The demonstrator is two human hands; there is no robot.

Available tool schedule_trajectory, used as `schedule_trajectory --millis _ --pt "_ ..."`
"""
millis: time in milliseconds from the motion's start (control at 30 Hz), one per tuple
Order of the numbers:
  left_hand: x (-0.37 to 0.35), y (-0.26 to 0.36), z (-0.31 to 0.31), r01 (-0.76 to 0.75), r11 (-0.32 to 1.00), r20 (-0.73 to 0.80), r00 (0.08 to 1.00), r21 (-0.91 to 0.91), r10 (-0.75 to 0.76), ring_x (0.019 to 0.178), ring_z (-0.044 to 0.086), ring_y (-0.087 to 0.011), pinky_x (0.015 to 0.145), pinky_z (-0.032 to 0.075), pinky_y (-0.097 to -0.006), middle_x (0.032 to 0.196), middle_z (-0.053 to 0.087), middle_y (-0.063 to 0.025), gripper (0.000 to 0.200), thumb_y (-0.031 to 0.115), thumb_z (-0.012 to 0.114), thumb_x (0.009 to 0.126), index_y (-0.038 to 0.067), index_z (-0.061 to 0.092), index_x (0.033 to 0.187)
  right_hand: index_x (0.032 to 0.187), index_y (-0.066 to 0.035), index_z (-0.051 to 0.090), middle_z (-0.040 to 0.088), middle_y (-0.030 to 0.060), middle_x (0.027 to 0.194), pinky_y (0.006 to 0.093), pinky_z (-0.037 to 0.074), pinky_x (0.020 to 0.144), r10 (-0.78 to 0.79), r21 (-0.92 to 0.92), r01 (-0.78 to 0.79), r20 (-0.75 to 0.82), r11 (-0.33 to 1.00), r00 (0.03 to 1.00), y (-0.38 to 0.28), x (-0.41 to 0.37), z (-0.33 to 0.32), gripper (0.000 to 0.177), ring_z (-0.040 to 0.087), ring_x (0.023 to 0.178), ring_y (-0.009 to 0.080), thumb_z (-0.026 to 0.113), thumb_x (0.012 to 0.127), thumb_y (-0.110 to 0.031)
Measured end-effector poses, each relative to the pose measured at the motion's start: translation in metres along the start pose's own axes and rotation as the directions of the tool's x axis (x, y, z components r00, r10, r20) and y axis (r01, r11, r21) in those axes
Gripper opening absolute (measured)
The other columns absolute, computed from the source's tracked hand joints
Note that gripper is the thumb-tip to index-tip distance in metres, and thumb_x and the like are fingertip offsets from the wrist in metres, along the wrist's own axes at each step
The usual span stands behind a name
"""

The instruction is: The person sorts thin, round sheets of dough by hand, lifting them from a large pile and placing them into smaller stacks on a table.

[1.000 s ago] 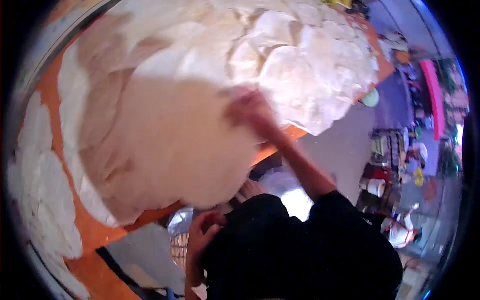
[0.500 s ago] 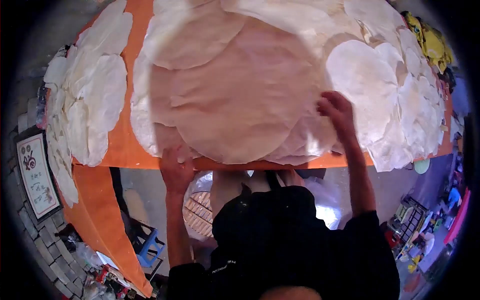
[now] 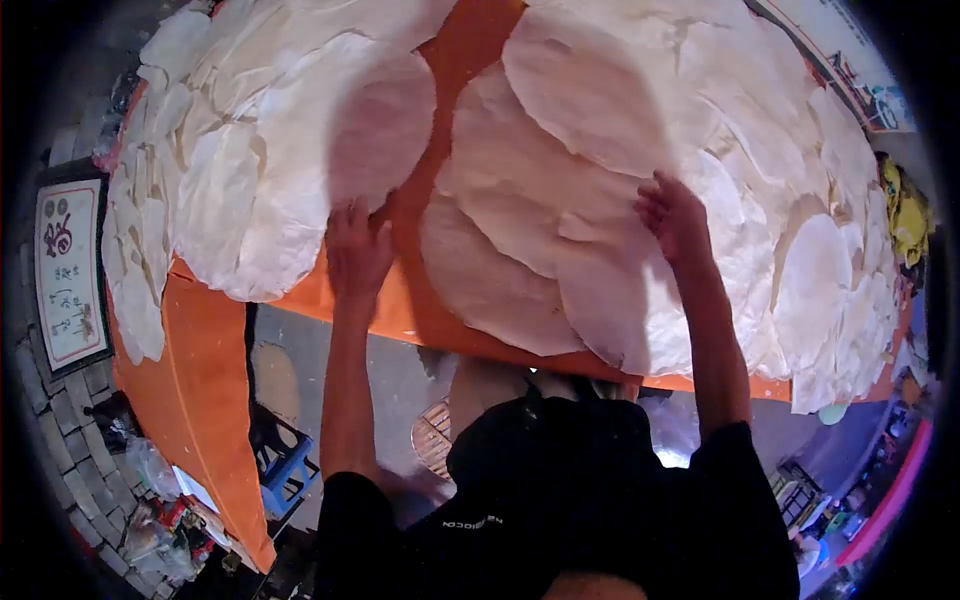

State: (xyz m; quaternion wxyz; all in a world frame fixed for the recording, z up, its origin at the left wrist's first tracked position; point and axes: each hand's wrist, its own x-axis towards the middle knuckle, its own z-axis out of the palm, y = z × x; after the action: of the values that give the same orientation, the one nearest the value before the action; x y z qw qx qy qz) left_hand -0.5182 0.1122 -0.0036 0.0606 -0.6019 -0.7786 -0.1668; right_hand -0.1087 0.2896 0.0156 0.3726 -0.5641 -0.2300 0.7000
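Thin, pale, round sheets, like flatbreads or sheets of dough, overlap across an orange-covered table (image 3: 395, 300). My left hand (image 3: 358, 250) is at the lower edge of a round sheet (image 3: 388, 125) in the left pile, fingers stretched out beside the bare orange strip. My right hand (image 3: 675, 215) hangs over the middle group, fingers loosely bent and apart, close to the lower edge of a large sheet (image 3: 590, 95). Beneath it and to its left lie more overlapping sheets (image 3: 500, 225). Nothing shows in either hand. My shadow darkens the middle sheets.
A framed sign with writing (image 3: 72, 270) stands at the left on grey brick paving. Below the table are a blue stool (image 3: 290, 470) and bagged items (image 3: 160, 540). A yellow bag (image 3: 908, 215) lies beyond the right edge. A round slatted wooden piece (image 3: 432, 440) shows near my legs.
The view has turned left, bringing the orange strip toward the middle. My left hand has gone from the front edge up to the left pile. The large sheet no longer covers the middle.
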Motion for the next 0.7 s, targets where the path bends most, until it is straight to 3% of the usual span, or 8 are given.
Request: schedule_trajectory --millis 67,167,267,400,500,600,700 --pt "0.012 -0.023 0.01 -0.041 0.999 0.055 0.998 0.019 0.04 0.105 0.055 -0.039 0.087 0.048 -0.0484 0.112 0.059 -0.0196 0.036 0.018 0.066 0.083 0.003 0.059 0.114 0.105 -0.009 0.058 0.066 0.0092 0.086 0.0314 0.053 0.065 0.055 -0.058 -0.052 0.042 0.997 0.998 0.014 -0.022 0.014 0.026 0.065 0.072 0.0197 0.068 0.09 -0.028" --pt "0.023 -0.05 0.022 -0.23 0.971 0.022 0.973 0.065 0.229 0.093 0.059 -0.0359 0.078 0.05 -0.0462 0.099 0.061 -0.0153 0.02 0.013 0.064 0.082 0.005 0.06 0.1 0.108 -0.008 0.059 0.066 0.0078 0.084 0.0282 0.053 0.061 0.111 -0.175 -0.091 0.108 0.98 0.988 0.024 -0.061 0.054 0.026 0.065 0.067 0.0166 0.067 0.09 -0.026" --pt "0.033 -0.061 0.008 -0.253 0.966 -0.116 0.959 0.059 0.258 0.081 0.059 -0.0325 0.068 0.051 -0.0436 0.085 0.06 -0.0109 0.01 0.009 0.062 0.078 0.007 0.059 0.087 0.113 -0.005 0.059 0.067 0.0091 0.087 0.0287 0.054 0.06 0.135 -0.285 -0.07 0.215 0.956 0.967 0.032 -0.071 0.078 0.029 0.067 0.072 0.0183 0.063 0.093 -0.026" --pt "0.017 0.013 -0.072 -0.4 0.915 -0.035 0.916 -0.044 0.399 0.076 0.059 -0.031 0.063 0.05 -0.0413 0.08 0.058 -0.0108 0.008 0.011 0.061 0.077 0.009 0.059 0.085 0.119 -0.003 0.056 0.067 0.0128 0.097 0.034 0.057 0.071 0.25 -0.087 -0.235 0.408 0.968 0.878 0.05 -0.059 0.123 0.042 0.068 0.083 0.0238 0.06 0.094 -0.036" --pt "-0.028 0.043 -0.059 -0.429 0.845 0.07 0.878 -0.319 0.473 0.078 0.059 -0.0311 0.063 0.049 -0.0422 0.081 0.059 -0.0115 0.01 0.015 0.062 0.076 0.009 0.059 0.083 0.122 -0.004 0.055 0.067 0.0115 0.1 0.0361 0.056 0.075 0.29 0.159 -0.44 0.552 0.884 0.782 0.06 -0.038 0.144 0.048 0.068 0.088 0.0238 0.061 0.092 -0.041" --pt "-0.036 0.054 -0.064 -0.333 0.848 0.115 0.904 -0.413 0.412 0.081 0.06 -0.0322 0.065 0.049 -0.0439 0.082 0.06 -0.0111 0.014 0.019 0.063 0.076 0.008 0.06 0.083 0.12 -0.004 0.057 0.067 0.009 0.098 0.0374 0.055 0.076 0.258 -0.007 -0.272 0.342 0.962 0.904 0.058 -0.049 0.171 0.047 0.066 0.089 0.0215 0.064 0.09 -0.039" --pt "-0.03 -0.022 -0.05 -0.47 0.877 0.065 0.877 -0.1 0.477 0.086 0.061 -0.033 0.071 0.05 -0.0439 0.09 0.061 -0.0128 0.016 0.021 0.063 0.078 0.008 0.061 0.085 0.118 -0.003 0.061 0.068 0.0077 0.099 0.0364 0.054 0.074 0.15 -0.435 0.004 0.32 0.9 0.935 0.082 -0.026 0.165 0.044 0.065 0.089 0.018 0.065 0.088 -0.034"
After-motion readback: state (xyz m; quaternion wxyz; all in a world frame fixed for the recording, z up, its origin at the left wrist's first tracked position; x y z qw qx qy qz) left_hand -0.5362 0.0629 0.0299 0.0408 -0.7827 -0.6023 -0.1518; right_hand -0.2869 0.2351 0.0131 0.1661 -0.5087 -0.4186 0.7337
